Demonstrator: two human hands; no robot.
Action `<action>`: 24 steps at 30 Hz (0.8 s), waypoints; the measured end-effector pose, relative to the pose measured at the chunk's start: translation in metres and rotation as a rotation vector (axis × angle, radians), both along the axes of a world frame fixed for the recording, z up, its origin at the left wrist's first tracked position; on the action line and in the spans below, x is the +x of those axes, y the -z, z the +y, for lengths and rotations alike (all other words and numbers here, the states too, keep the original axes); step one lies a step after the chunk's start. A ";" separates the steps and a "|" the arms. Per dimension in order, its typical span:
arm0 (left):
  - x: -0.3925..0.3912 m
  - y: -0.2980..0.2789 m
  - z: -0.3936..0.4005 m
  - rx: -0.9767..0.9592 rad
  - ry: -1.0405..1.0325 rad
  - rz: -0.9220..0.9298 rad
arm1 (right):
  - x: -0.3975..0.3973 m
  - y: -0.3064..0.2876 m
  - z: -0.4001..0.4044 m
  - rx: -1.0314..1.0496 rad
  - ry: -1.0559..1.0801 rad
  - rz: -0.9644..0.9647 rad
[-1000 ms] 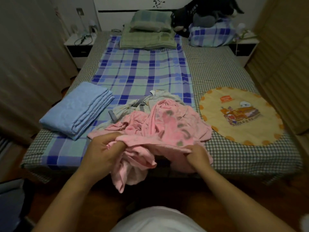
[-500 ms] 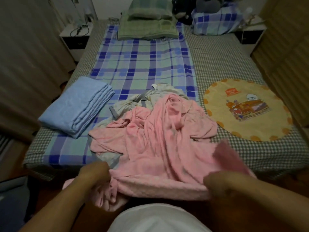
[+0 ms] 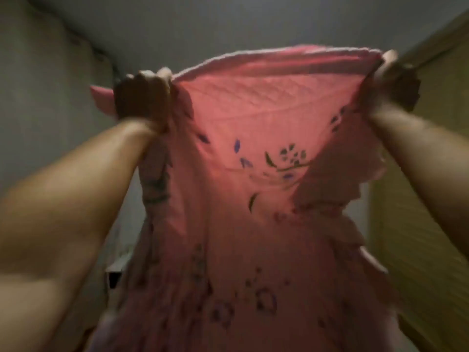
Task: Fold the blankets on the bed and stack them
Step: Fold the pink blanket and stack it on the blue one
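The pink blanket (image 3: 253, 153) with a dark flower print hangs in front of me and fills the middle of the view. My left hand (image 3: 140, 97) is clenched on its top edge at the left. My right hand (image 3: 393, 82) grips the same edge at the right, and the edge is stretched between them at head height. Both arms are raised. The bed, the folded blue blanket and the other blankets are hidden behind the pink cloth. The frame is blurred by motion.
The view points up at a grey ceiling (image 3: 228, 24). A curtain (image 3: 45, 85) runs along the left, and a yellowish wardrobe panel (image 3: 431, 199) stands at the right.
Both hands have lifted the pink blanket off the bed from waist height to above head level. My view has swung up from the bed to the ceiling.
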State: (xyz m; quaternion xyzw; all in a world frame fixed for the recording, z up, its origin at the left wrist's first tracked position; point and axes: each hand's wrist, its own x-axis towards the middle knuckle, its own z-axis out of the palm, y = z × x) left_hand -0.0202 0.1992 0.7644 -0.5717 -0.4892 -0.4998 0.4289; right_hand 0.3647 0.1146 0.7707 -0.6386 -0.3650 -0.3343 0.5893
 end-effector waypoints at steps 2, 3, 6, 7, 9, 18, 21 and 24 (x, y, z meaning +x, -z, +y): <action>-0.010 -0.024 -0.021 0.074 -0.057 0.098 | -0.005 -0.014 -0.012 0.013 -0.053 -0.002; -0.016 -0.024 -0.030 0.065 -0.096 0.140 | -0.006 -0.008 -0.016 -0.032 -0.063 -0.003; -0.023 -0.001 -0.049 -0.028 -0.155 0.226 | -0.002 0.029 -0.031 -0.086 -0.019 -0.044; -0.023 0.012 -0.055 -0.052 -0.153 0.258 | 0.000 0.042 -0.038 -0.042 0.001 -0.044; -0.018 0.040 -0.066 -0.109 -0.111 0.291 | -0.004 0.068 -0.056 0.076 -0.006 -0.011; -0.059 0.343 -0.110 -0.628 0.073 0.654 | 0.049 0.368 -0.121 -1.003 0.004 -0.564; -0.047 0.470 -0.158 -1.010 0.196 0.774 | 0.059 0.479 -0.166 -1.512 -0.044 -0.655; -0.038 0.577 -0.191 -1.229 0.222 0.826 | 0.069 0.559 -0.211 -1.678 -0.134 -0.618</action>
